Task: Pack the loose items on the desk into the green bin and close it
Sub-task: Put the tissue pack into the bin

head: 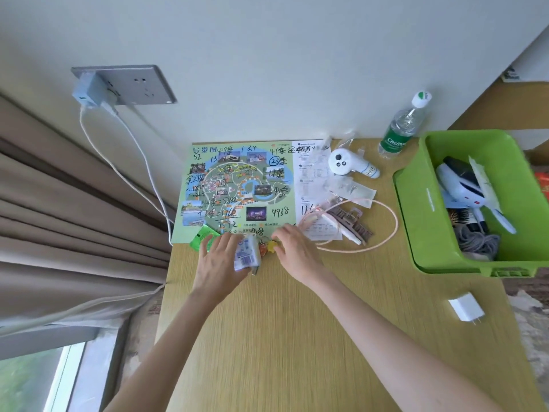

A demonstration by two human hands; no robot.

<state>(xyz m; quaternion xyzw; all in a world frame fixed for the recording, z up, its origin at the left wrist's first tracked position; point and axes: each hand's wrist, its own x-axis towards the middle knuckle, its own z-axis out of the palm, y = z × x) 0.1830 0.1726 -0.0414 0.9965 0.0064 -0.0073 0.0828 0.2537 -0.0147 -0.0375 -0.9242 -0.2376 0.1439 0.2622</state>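
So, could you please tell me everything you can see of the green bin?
The green bin is a glossy plastic rectangular tub, upright and open on top, standing on the desk at its right side. Inside lie a white-and-black appliance, a brush, a grey coiled cord and a pale wrapper.

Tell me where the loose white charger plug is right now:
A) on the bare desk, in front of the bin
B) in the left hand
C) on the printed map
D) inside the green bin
A: the white charger plug lies flat on the desk, nearer the camera than the green bin and outside it, with neither hand near it.
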